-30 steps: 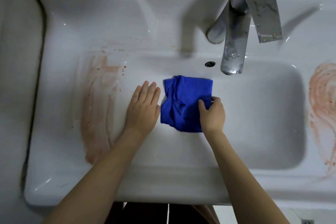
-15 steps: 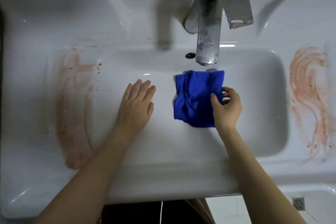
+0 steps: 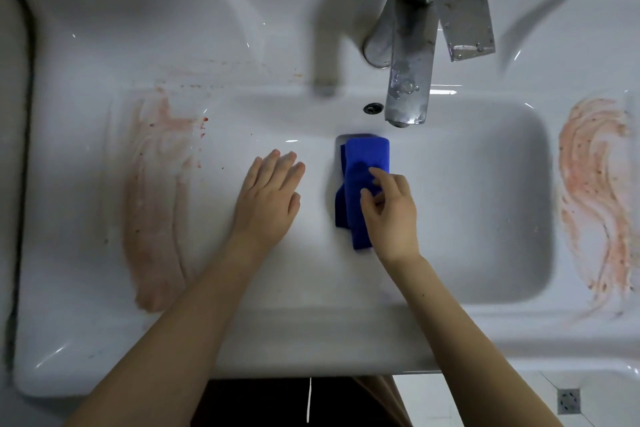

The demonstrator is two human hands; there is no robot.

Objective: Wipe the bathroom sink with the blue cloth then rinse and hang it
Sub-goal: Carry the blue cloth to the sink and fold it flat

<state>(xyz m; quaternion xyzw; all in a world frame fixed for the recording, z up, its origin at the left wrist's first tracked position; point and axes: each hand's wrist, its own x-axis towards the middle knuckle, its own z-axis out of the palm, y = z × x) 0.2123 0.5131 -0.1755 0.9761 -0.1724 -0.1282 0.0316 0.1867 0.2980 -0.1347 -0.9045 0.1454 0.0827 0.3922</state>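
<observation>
In the basin of the sink (image 3: 311,340), just in front of the faucet (image 3: 408,80) spout, the blue cloth (image 3: 363,163) lies doubled into a narrow pad against the white bottom. The right hand (image 3: 391,215) is on its near half, thumb and curled fingers (image 3: 379,173) pinching a fold of the fabric. To me that looks like gathering it into a firmer wad, since a bunched cloth scrubs better than a loose sheet. The left hand (image 3: 268,204) rests flat on the basin's left slope, apart from the cloth, fingers straight and holding nothing. I take it as a brace for leaning over the bowl.

A reddish smear (image 3: 152,218) runs down the ledge left of the basin, and a second smear (image 3: 595,191) streaks the ledge on the right. Both are well apart from the cloth, so I judge the wiping has barely begun. No water shows at the spout, which fits rinsing coming later.
</observation>
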